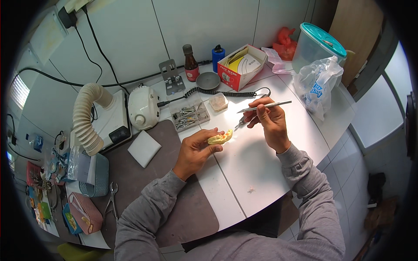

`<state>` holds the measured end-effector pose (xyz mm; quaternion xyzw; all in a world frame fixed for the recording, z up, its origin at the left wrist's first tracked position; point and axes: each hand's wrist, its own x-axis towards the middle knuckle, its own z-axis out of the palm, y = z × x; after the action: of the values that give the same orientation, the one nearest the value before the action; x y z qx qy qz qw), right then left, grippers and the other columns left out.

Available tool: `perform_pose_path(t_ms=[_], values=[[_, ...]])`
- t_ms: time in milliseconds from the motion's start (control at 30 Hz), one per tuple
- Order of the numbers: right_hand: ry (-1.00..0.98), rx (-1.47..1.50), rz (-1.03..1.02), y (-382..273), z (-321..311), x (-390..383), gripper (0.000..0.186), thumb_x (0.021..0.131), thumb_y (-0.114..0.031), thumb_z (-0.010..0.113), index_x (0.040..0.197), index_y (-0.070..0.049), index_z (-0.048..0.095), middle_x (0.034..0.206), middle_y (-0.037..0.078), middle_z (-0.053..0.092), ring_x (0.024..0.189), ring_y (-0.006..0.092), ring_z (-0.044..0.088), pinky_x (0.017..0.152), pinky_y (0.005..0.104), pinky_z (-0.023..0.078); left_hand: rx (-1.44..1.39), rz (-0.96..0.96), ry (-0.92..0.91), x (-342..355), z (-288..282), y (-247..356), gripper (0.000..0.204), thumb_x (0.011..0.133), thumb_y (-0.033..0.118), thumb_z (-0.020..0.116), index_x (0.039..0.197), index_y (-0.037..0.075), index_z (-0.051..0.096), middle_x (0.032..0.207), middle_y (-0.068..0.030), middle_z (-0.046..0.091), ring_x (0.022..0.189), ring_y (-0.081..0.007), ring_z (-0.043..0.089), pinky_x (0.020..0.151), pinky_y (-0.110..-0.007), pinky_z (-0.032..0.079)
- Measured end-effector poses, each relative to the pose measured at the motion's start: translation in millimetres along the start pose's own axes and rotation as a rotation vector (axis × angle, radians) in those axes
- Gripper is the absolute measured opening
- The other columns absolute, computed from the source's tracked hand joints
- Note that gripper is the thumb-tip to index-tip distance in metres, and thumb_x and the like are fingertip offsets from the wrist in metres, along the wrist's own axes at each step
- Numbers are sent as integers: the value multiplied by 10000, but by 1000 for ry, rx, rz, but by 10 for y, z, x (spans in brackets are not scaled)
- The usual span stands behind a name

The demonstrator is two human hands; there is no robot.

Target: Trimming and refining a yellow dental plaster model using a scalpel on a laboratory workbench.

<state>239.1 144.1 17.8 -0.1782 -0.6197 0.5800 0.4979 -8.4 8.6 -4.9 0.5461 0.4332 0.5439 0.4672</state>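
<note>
My left hand (pixel 198 152) grips a pale yellow dental cast (pixel 220 137) with orange-red marks, thumb and fingers on it, over the white worktop (pixel 237 174). My right hand (pixel 270 126) is closed round a slim silver knife-like tool (pixel 281 103), held nearly level, its point toward the left. A second pointed metal tool (pixel 240 123) is under the fingers of the same hand, its tip angled down close to the cast's right end. Behind the hands lie an open case of small bits (pixel 187 117) and a small translucent box (pixel 218 102).
A white motor unit (pixel 143 108), extraction hose (pixel 87 126), white pad (pixel 143 148) and pliers (pixel 111 204) are left. A coiled cord (pixel 226 93), face-mask box (pixel 239 71), grey dish (pixel 207 81) and bottle (pixel 190 67) stand behind. A plastic bag (pixel 317 87) and lidded bucket (pixel 320 45) are right.
</note>
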Motion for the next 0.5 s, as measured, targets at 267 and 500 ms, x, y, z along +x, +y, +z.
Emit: perform_pose_path(t_ms=[267, 500], values=[[-57, -74, 62, -106, 34, 15, 226, 1189, -178, 579, 1304, -30, 705, 979, 74, 775, 859, 134, 752, 731, 268, 611, 23, -32, 6, 6, -5, 25, 363, 965, 116, 879, 1306, 21, 799, 1293, -103, 781, 1397, -256, 664, 1111, -360, 585], [-146, -266, 52, -80, 22, -35, 178, 1120, -123, 672, 1237, -7, 739, 975, 92, 789, 842, 138, 760, 751, 284, 613, 65, 39, -6, 20, 30, 15, 377, 960, 125, 879, 1316, 31, 799, 1307, -110, 777, 1405, -274, 658, 1182, -394, 540]])
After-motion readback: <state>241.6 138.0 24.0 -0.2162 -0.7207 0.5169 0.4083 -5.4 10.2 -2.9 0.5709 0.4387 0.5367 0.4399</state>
